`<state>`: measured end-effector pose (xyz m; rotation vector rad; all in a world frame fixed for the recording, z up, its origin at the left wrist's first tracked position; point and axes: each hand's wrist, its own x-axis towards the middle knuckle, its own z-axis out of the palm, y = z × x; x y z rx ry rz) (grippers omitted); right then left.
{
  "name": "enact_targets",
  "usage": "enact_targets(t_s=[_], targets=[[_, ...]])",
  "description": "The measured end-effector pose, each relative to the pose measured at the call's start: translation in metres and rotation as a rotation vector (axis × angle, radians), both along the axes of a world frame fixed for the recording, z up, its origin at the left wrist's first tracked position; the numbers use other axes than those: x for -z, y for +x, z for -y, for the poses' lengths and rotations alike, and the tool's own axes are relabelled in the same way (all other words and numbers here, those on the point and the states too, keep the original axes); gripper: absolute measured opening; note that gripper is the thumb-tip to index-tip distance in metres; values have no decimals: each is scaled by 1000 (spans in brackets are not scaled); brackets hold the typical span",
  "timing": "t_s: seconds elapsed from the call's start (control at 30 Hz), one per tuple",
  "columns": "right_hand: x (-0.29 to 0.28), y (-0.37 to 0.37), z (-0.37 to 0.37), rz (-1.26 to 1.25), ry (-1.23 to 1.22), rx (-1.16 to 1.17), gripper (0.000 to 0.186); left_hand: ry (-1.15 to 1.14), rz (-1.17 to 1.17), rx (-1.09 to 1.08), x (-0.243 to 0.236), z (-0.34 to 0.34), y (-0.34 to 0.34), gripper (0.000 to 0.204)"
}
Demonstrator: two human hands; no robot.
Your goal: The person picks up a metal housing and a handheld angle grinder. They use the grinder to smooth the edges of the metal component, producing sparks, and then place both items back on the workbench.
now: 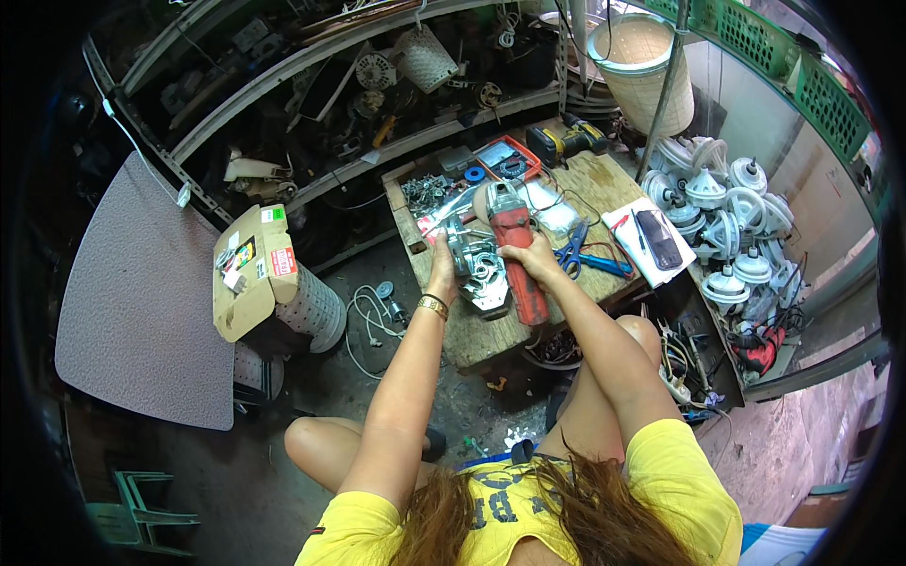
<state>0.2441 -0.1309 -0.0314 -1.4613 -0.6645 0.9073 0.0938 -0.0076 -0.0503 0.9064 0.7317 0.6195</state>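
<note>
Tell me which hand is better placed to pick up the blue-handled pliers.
Right. The right hand rests on the red grinder, right beside the pliers; the left hand is on the metal parts, farther away.

This is a small repair workshop, crowded and a bit rough. Long shelves along the wall are full of old machine parts, motors and wires. On the low wooden tabletop lie a red grinder, a tray of screws, blue pliers and a cordless drill. At the right stands a heap of white machine parts. The floor is bare concrete with cables on it.
</note>
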Motion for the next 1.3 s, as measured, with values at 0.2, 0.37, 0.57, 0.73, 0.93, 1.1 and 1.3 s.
enact_targets(t_s=[0.2,0.37,0.57,0.73,0.93,1.1,1.3], targets=[[-12,-7,7,-18,18,4,57,15,-18,-17,10,-12,0,66],[-4,-8,6,49,9,-22,58,-12,12,-8,13,-12,7,59],[-5,-12,3,33,11,-53,58,-20,-32,-9,7,-10,5,58],[-5,-10,0,17,-2,-68,57,-28,-11,-5,-3,-3,3,59],[4,-8,-1,43,37,-40,55,-17,-8,-18,-7,1,5,57],[3,-7,-1,41,23,-41,56,-14,-23,-17,-9,2,4,58],[3,-7,-2,63,26,-34,58,1,-100,-18,-13,5,3,59]])
